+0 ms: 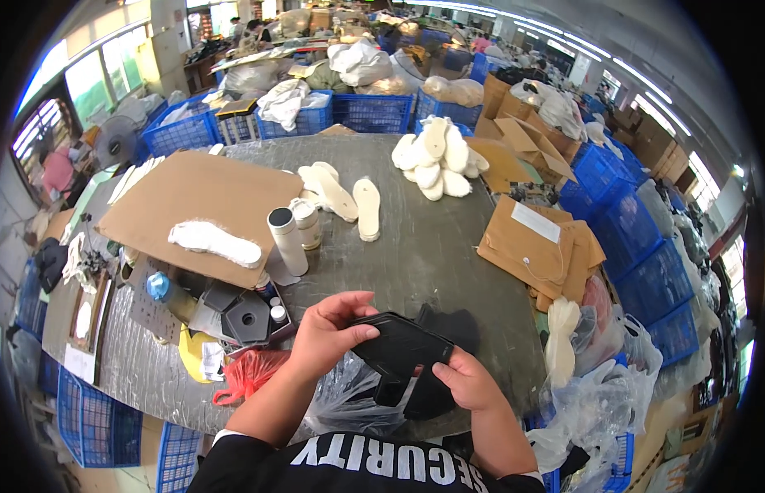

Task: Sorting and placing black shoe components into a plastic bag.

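Between my two hands is a flat black piece [403, 349] with straight edges and a cut-out on its near side; its exact kind I cannot make out. My left hand [327, 333] pinches its upper left edge between thumb and fingers. At the right end, my right hand [471, 381] grips it with the thumb on top. More dark flat material [460, 327] lies on the table just beyond and partly under it. A clear plastic bag [345, 394] rests beneath, near my left forearm, beside a red plastic bag [249, 374].
The grey table [432, 246] bears white insoles [367, 209], a heap of white slipper-like pieces [436, 156], a white bottle [288, 242] and a cardboard sheet [206, 197]. Brown envelopes [530, 246] lie right. Blue crates [370, 112] line the far edge.
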Action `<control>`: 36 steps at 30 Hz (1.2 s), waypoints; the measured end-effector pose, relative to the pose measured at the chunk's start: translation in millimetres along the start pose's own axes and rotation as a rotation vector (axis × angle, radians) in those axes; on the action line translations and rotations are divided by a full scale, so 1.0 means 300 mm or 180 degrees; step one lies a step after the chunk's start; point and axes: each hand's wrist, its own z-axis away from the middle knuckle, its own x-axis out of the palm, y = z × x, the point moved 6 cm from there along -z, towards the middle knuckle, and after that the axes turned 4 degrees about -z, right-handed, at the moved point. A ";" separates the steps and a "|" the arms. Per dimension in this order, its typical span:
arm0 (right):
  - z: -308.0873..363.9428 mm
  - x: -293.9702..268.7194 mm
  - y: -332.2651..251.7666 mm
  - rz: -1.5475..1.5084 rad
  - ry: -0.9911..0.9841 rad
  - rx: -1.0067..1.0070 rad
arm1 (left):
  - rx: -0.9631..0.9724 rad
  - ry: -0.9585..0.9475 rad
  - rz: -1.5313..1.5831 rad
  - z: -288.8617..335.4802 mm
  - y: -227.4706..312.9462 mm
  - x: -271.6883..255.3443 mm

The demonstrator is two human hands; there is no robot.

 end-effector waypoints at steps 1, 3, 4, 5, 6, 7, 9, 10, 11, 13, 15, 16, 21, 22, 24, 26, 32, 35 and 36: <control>0.007 0.006 0.014 -0.0002 -0.0048 0.0021 | -0.0067 -0.0140 0.0185 0.009 0.001 0.004; 0.032 -0.017 0.042 -0.0491 0.0414 0.0023 | -0.0169 -0.0178 0.0071 0.027 -0.011 -0.009; 0.038 -0.016 0.054 -0.0489 0.0378 0.0049 | -0.0275 -0.0304 0.0047 0.035 -0.019 -0.002; 0.043 -0.017 0.066 -0.0685 0.0389 0.0067 | -0.0383 -0.0430 0.0019 0.044 -0.026 0.005; 0.043 -0.017 0.074 -0.0882 0.0406 0.0089 | -0.0384 -0.0389 0.0022 0.049 -0.027 0.003; 0.042 -0.011 0.076 -0.0887 0.0382 0.0117 | -0.0388 -0.0289 -0.0136 0.050 -0.030 -0.001; 0.046 -0.014 0.083 -0.1295 0.0529 0.0274 | -0.0409 -0.0136 -0.0438 0.039 -0.037 -0.001; 0.039 -0.023 0.080 -0.1298 0.0541 0.0291 | -0.0367 0.0039 -0.0776 0.022 -0.024 -0.008; 0.035 -0.022 0.084 -0.1526 0.0356 0.0473 | -0.0321 0.0086 -0.0783 -0.001 -0.042 -0.022; 0.017 -0.019 0.073 -0.1790 0.0226 0.0663 | -0.0569 0.0234 -0.0821 -0.065 -0.055 -0.065; -0.030 0.005 0.048 -0.1838 -0.0261 0.0879 | -0.0639 0.0473 -0.0520 -0.131 -0.068 -0.110; -0.042 -0.019 0.076 -0.2037 -0.0075 0.0984 | -0.0806 0.0507 -0.0400 -0.166 -0.094 -0.135; -0.101 -0.040 0.039 -0.2470 -0.0193 0.0989 | -0.1512 0.0566 0.0169 -0.255 -0.229 -0.218; -0.103 -0.048 0.031 -0.2279 0.0087 0.0943 | -0.1617 0.0436 0.0193 -0.268 -0.267 -0.236; -0.110 -0.065 0.026 -0.2113 0.0366 0.0882 | -0.1804 0.0409 0.0174 -0.271 -0.301 -0.225; -0.119 -0.063 0.019 -0.2167 0.0470 0.0829 | -0.2076 0.0461 0.0211 -0.258 -0.348 -0.219; -0.133 -0.064 0.035 -0.2302 0.0370 0.0892 | -0.2301 0.0607 0.0494 -0.240 -0.417 -0.230; -0.120 -0.046 0.014 -0.1809 0.0007 0.0967 | -0.2014 0.0483 0.0663 -0.248 -0.392 -0.233; -0.116 -0.050 0.020 -0.1807 0.0005 0.0970 | -0.1732 0.0360 0.0752 -0.256 -0.358 -0.218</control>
